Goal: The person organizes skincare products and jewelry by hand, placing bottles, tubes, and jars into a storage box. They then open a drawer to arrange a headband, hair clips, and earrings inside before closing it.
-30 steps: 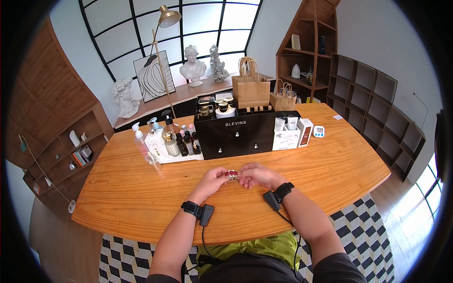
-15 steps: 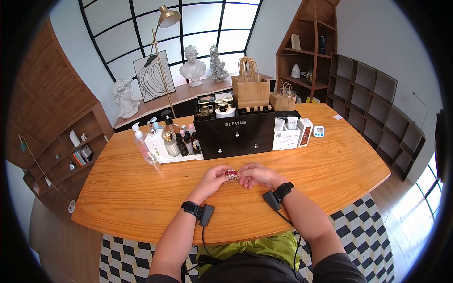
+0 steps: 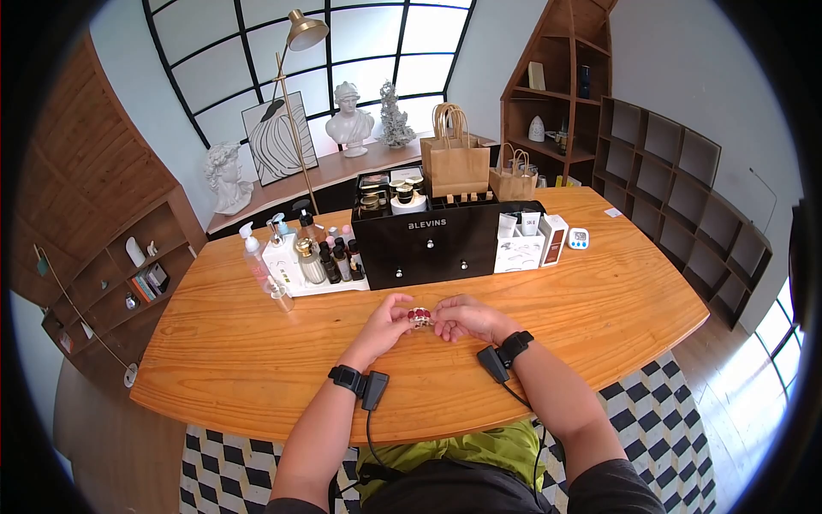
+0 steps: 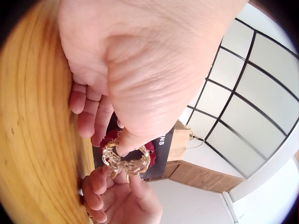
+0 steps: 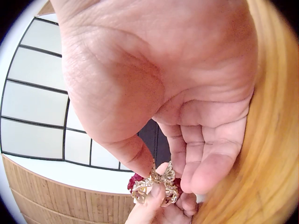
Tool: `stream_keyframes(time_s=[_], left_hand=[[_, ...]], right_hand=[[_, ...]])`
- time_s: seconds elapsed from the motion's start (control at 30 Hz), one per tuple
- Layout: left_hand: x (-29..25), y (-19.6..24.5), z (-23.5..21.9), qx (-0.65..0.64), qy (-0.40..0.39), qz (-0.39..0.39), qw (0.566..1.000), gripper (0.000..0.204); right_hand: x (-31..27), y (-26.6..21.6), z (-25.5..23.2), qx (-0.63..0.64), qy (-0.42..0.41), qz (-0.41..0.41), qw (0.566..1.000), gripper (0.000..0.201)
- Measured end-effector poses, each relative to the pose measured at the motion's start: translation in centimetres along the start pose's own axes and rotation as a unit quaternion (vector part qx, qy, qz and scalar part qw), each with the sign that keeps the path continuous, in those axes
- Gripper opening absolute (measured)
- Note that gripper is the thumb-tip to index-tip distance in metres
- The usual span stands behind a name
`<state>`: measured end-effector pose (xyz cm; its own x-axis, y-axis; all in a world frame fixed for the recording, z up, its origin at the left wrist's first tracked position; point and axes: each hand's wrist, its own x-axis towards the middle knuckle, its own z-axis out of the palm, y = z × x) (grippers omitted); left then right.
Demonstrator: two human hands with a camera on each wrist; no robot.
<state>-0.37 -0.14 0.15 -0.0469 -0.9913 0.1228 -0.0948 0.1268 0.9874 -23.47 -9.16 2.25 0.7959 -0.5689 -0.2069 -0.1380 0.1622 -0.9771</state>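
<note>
Between the hands is a small ring-shaped ornament (image 3: 419,317) of gold openwork with deep red pieces. In the left wrist view the ornament (image 4: 135,165) shows its round opening, with short curved gold ends on the side toward the right hand. My left hand (image 3: 385,331) holds it from the left, its thumb reaching into the opening. Opposite it, my right hand (image 3: 469,319) pinches the curved ends between thumb and fingers. A fan-shaped gold part of the ornament (image 5: 166,175) shows by the right fingertips. Both hands are low over the wooden table (image 3: 342,403).
Beyond the hands stands a black drawer box (image 3: 428,248) with cosmetics on top. Left of it, a white tray (image 3: 330,289) carries several bottles, with a small bottle (image 3: 282,297) in front. White boxes (image 3: 521,248) and a timer (image 3: 579,239) stand to the right.
The left index finger has lifted and straightened away from the ornament. The ornament has turned slightly, showing more red; the right hand stays in place.
</note>
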Motion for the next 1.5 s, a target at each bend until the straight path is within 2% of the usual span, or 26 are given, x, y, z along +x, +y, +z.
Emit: stream_keyframes(time_s=[0.07, 0.17, 0.23, 0.33, 0.47, 0.53, 0.67, 0.73, 1.07, 1.23, 1.37, 1.43, 1.5], left_hand=[[0.1, -0.1, 0.0, 0.001, 0.013, -0.011, 1.0, 0.034], [0.3, -0.5, -0.3, -0.013, -0.01, 0.013, 1.0, 0.022], [0.3, -0.3, -0.5, 0.052, -0.027, -0.01, 0.998, 0.013], [0.2, -0.1, -0.3, 0.055, -0.018, -0.01, 0.998, 0.011], [0.1, -0.2, -0.2, 0.039, -0.021, -0.011, 0.999, 0.013], [-0.1, -0.2, 0.2, -0.025, 0.009, 0.004, 1.0, 0.018], [-0.1, 0.1, -0.1, -0.014, 0.007, -0.003, 1.0, 0.021], [0.2, 0.3, -0.4, 0.09, -0.03, -0.039, 0.995, 0.022], [0.3, -0.1, -0.3, 0.063, -0.025, -0.017, 0.998, 0.022], [0.4, -0.8, -0.3, -0.006, -0.006, -0.002, 1.0, 0.026], [0.2, -0.5, -0.2, -0.013, 0.002, 0.013, 1.0, 0.02], [0.4, -0.4, -0.5, 0.046, -0.028, -0.014, 0.998, 0.015], [0.3, -0.3, -0.3, 0.053, -0.015, -0.012, 0.998, 0.014]], right_hand=[[-0.1, -0.1, 0.1, 0.0, 0.001, 0.0, 1.0, 0.018], [-0.1, -0.1, 0.1, 0.001, 0.002, -0.002, 1.0, 0.018], [-0.1, 0.0, 0.0, 0.0, 0.003, -0.004, 1.0, 0.018], [-0.1, 0.0, 0.0, -0.002, 0.003, -0.003, 1.0, 0.018], [0.0, 0.0, 0.0, -0.001, 0.004, -0.003, 1.0, 0.018], [0.0, 0.0, 0.0, 0.003, 0.002, -0.001, 1.0, 0.019], [0.0, 0.1, 0.0, 0.0, 0.003, 0.0, 1.0, 0.019], [-0.1, 0.1, 0.1, 0.007, 0.006, -0.01, 1.0, 0.023], [-0.1, 0.0, 0.1, 0.007, 0.009, -0.009, 1.0, 0.023], [-0.1, 0.1, 0.0, 0.014, 0.009, -0.013, 1.0, 0.025], [0.0, 0.2, 0.0, 0.017, 0.008, -0.011, 1.0, 0.026], [-0.1, 0.1, 0.0, 0.016, 0.011, -0.014, 1.0, 0.026], [-0.2, 0.1, 0.1, 0.016, 0.011, -0.013, 1.0, 0.026]])
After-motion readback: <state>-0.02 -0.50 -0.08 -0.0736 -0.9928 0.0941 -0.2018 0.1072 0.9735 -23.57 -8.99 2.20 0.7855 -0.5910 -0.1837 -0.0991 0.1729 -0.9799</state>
